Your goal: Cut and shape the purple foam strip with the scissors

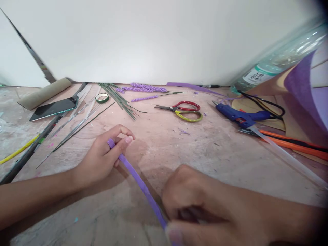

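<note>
A narrow purple strip, perhaps foam or paper, runs slantwise between my two hands. Its upper end sticks out past my left hand, whose thumb and fingers pinch it. Nearer to me, my right hand grips the lower part between thumb and curled fingers; the strip's far end is partly hidden there. Beyond the hands lie scissors with one red and one yellow handle. Purple flower spikes on green stems rest at the back, beside a bundle of green wires.
At the right are a blue glue gun with a clear glue stick, an orange cutter and a plastic bottle. At the left lie a phone, a cardboard tube, green tape and thin wires. A white panel stands behind.
</note>
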The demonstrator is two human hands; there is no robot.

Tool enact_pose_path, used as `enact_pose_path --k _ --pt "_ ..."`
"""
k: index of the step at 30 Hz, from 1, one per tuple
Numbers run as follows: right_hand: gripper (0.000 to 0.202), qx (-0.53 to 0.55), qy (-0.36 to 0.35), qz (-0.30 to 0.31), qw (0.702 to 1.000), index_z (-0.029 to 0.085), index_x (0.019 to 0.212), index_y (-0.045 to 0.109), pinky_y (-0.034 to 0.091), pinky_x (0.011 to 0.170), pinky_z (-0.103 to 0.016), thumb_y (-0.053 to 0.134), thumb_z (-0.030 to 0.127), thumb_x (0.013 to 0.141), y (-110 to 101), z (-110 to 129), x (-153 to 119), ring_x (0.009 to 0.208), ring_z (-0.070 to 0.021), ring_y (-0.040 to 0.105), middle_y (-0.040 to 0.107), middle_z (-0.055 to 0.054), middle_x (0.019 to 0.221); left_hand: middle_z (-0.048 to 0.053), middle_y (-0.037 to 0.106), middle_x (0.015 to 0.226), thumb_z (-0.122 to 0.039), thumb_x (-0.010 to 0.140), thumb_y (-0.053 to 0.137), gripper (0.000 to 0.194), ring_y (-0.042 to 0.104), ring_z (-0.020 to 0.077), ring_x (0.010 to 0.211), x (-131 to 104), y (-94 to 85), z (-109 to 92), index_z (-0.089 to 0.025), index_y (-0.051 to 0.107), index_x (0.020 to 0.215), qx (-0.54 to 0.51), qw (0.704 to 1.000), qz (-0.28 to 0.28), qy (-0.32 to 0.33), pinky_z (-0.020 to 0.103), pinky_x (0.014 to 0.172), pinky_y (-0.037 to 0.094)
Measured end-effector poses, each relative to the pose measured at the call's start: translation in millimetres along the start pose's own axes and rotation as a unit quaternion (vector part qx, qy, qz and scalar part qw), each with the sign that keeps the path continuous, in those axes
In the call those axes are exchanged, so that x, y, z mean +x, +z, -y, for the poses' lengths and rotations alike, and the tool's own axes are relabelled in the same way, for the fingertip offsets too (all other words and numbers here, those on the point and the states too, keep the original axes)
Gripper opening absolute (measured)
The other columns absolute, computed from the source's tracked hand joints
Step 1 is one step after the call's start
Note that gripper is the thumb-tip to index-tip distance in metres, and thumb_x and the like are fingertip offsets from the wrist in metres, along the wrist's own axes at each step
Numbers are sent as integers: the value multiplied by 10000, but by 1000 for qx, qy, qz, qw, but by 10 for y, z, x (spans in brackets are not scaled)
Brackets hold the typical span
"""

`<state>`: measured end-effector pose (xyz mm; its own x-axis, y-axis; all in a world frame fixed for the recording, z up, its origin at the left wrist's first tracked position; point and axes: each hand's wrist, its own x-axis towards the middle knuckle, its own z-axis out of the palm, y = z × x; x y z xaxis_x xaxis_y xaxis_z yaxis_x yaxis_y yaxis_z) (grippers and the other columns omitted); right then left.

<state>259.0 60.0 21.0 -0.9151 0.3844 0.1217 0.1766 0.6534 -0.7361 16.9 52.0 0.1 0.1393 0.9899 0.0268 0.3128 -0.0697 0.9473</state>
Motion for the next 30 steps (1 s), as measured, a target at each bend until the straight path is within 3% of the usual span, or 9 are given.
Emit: enact_pose_path --k 4,7,10,15,19,24,27,30 --pt "87 -41 -23 -66 997 184 865 524 342 533 -237 577 220 923 172 -147 41 552 -98 430 507 60 659 -97 500 561 -310 997 516 127 448 67 466 -5 9 10 -199 578 996 48 993 109 15 158 443 337" --pt "160 -166 -78 -33 982 159 1076 580 351 579 -291 532 187 926 231 -210 67 632 -153 488 604 9 786 -81 540 611 -319 988 531 121 498 81 530 -10 17 10 -202 562 995 60 989 131 20 166 487 375" --pt "197 -240 -128 -5 962 161 1074 633 309 571 -331 494 179 936 246 -231 79 637 -182 482 614 -3 784 -85 523 612 -316 975 554 120 501 78 507 -1 20 7 -197 559 986 24 992 123 -2 168 463 367" --pt "191 -254 -118 9 960 159 1008 658 298 584 -342 488 173 921 245 -216 88 634 -181 479 609 -6 773 -95 397 567 -317 985 553 187 346 57 464 59 -7 38 -174 564 866 -11 998 58 20 171 434 268" --pt "200 -263 -113 5 958 153 1004 655 307 594 -331 469 168 930 255 -206 89 637 -176 486 621 -13 787 -101 323 561 -380 1003 523 232 260 64 456 110 -55 98 -180 551 889 -16 998 53 39 184 418 211" --pt "189 -285 -93 -8 954 166 960 646 314 593 -316 460 193 936 277 -189 83 601 -161 476 623 -9 773 -81 335 599 -438 1011 471 294 293 79 464 153 -121 144 -173 587 954 8 996 34 80 201 416 218" --pt "183 -295 -86 -8 952 166 952 640 339 598 -313 461 194 927 283 -162 88 601 -159 488 628 -13 777 -63 420 625 -473 1009 411 339 365 96 465 162 -141 122 -181 582 1003 30 994 52 89 214 423 289" --pt "192 -306 -82 -7 948 161 951 654 378 609 -322 468 191 913 284 -132 95 618 -167 511 634 -22 797 -48 506 672 -393 930 561 210 439 112 543 158 -137 79 -184 576 929 89 990 48 96 227 503 347"
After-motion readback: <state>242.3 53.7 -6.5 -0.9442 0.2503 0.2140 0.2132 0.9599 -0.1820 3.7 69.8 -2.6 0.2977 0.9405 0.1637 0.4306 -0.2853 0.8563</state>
